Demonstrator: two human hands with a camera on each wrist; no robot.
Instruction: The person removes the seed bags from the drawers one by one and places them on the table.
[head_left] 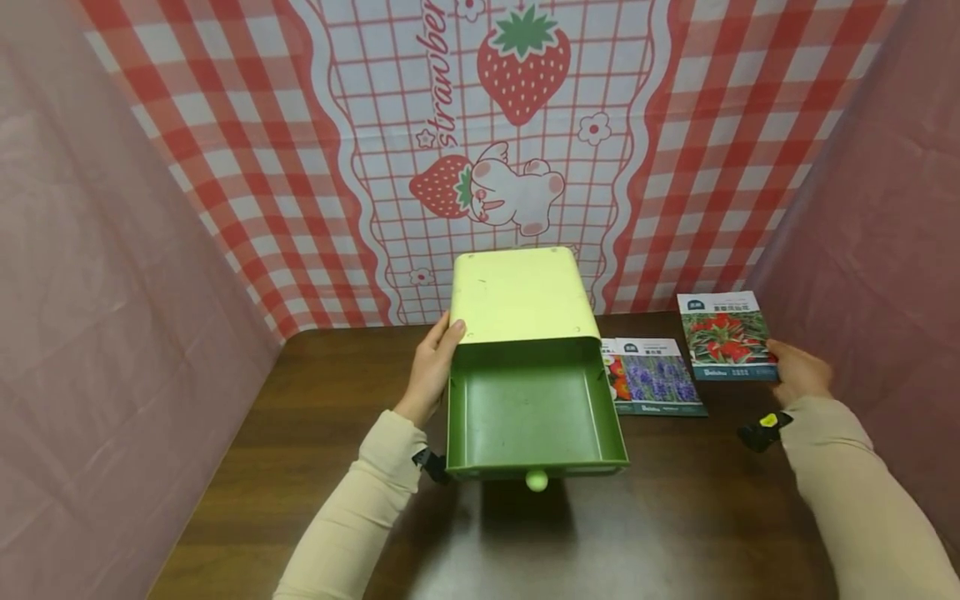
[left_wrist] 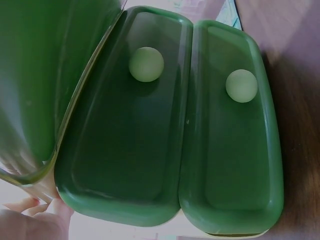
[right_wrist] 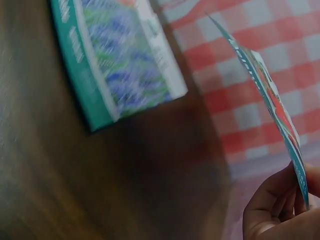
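Head view: the left hand (head_left: 431, 367) bears on the left side of the cabinet (head_left: 525, 292), thumb at the top front edge, fingers laid along the wall without clenching. This placement presumably steadies the housing while the top drawer (head_left: 532, 408) projects forward. The drawer's extension exposes its interior from above; its round knob (head_left: 537, 480) faces the person, within reach. In the left wrist view, the middle drawer (left_wrist: 120, 135) and the bottom drawer (left_wrist: 232, 150) are seated beneath it.

Right of the cabinet, a red-and-orange flower packet (head_left: 618, 383) lies partly screened by the housing. Adjacent is the purple flower packet (head_left: 663, 379), flat on the table (head_left: 300, 417), picture side up. Farther right, the red flower packet (head_left: 727, 333) is raised off the table. The right hand (head_left: 802, 372) pinches it near its lower right corner, a hold that leaves most of the printed face uncovered.
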